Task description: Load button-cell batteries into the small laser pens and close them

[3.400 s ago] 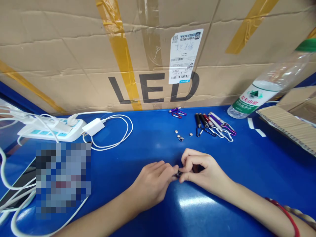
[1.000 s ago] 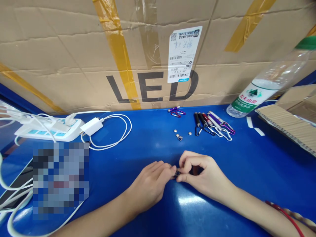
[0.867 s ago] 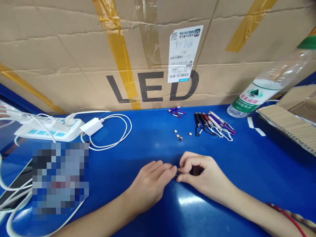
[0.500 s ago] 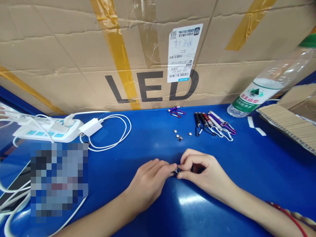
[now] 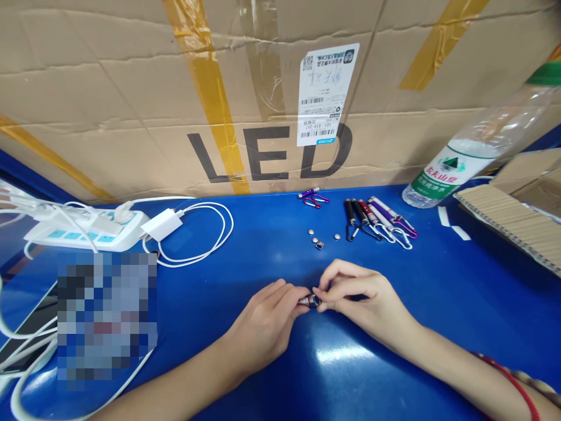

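Two grips — left hand, right hand fingers pinch mini torch ends; axis left-right.

Bright, even overhead lighting — white glare patch on the blue table; wide-angle bowing at edges, pixelated block at left.

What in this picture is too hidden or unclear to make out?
All from the head view.
The small metal piece: mostly covered by the fingertips of the left hand and right hand, so its full shape is hidden.
The pixelated patch: blurred over whatever lies there.
The water bottle: cap end cut off by the right edge.
The label on the cardboard box: print too small to read.
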`<state>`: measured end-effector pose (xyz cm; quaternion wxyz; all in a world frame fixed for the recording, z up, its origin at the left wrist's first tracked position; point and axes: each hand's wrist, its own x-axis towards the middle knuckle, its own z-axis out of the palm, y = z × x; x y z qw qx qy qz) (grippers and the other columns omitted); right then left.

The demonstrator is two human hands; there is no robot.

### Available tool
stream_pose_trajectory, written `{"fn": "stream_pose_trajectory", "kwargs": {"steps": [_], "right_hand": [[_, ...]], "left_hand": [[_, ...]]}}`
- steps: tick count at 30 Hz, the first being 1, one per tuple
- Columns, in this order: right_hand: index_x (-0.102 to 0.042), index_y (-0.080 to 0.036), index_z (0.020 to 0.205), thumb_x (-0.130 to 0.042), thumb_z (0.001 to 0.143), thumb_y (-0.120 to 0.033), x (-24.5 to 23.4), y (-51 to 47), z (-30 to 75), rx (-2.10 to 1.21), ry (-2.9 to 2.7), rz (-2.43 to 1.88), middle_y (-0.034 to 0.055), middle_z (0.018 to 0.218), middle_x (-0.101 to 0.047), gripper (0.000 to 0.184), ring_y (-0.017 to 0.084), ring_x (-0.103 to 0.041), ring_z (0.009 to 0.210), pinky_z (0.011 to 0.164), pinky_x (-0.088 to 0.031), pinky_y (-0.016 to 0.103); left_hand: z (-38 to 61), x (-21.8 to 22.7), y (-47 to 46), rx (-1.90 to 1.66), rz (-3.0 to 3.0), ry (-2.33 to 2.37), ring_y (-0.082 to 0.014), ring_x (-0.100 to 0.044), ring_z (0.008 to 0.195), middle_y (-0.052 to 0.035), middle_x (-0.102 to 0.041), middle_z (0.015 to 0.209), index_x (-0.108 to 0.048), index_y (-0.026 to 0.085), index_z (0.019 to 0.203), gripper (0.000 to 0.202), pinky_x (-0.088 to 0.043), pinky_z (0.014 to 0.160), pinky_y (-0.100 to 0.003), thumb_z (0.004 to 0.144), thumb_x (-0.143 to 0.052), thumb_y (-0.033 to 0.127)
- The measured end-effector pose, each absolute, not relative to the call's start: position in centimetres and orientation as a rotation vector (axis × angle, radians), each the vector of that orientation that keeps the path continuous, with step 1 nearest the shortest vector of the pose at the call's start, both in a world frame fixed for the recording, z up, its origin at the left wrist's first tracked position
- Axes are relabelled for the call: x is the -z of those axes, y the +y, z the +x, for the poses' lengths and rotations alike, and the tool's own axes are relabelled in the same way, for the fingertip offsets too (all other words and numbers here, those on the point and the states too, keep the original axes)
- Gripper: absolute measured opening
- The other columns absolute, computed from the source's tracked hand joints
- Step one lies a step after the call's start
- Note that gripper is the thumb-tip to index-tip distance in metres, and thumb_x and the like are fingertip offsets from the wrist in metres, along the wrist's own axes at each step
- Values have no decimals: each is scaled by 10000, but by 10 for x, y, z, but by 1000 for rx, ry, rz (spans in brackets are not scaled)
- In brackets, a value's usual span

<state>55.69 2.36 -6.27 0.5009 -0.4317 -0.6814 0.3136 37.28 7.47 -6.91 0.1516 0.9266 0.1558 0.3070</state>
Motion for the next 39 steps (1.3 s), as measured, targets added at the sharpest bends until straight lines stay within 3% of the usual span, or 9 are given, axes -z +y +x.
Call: {"fn": "stream_pose_trajectory", "kwargs": {"steps": [11, 19, 26, 33, 39], "right_hand": [[-692, -159, 650, -618, 852, -238, 67, 24, 556, -707, -1709, -1061, 27, 709, -547, 229, 80, -544, 586, 525, -439, 182], [-644, -153, 586, -669, 805, -218, 63, 22, 548, -656, -1652, -1110, 9, 653, -548, 229, 69, -523, 567, 488, -388, 167], [-569, -140, 567, -686, 789, -330, 66, 20, 546, -698, -1618, -1226, 0, 643, -562, 315, 71, -498, 546, 473, -356, 184], [-494, -138, 590, -670, 800, -279, 70, 20, 548, -747, -1655, -1249, -15, 646, -537, 308, 70, -475, 555, 489, -349, 181], [-529, -152, 658, -640, 827, -258, 66, 21, 553, -702, -1694, -1271, -21, 678, -531, 228, 63, -457, 542, 477, -345, 173]], "left_hand": [[372, 73, 72, -905, 2702, 439, -93, -443, 669, -5, -597, 848, -483, 124, 958, 127, -409, 666, -235, 853, -438, 70], [371, 72, 71, -1004, 2744, 456, -95, -557, 720, -3, -620, 858, -490, 123, 987, 141, -442, 700, -244, 865, -426, 95], [372, 73, 74, -1039, 2741, 443, -87, -516, 697, -15, -618, 858, -499, 109, 1054, 211, -440, 675, -237, 848, -458, 87], [372, 75, 75, -1064, 2762, 437, -85, -453, 675, -16, -614, 864, -503, 107, 1067, 263, -390, 615, -226, 815, -486, 36], [375, 71, 76, -1025, 2697, 647, -79, -489, 703, 12, -599, 829, -507, 147, 1005, 145, -412, 655, -211, 862, -486, 137]]}}
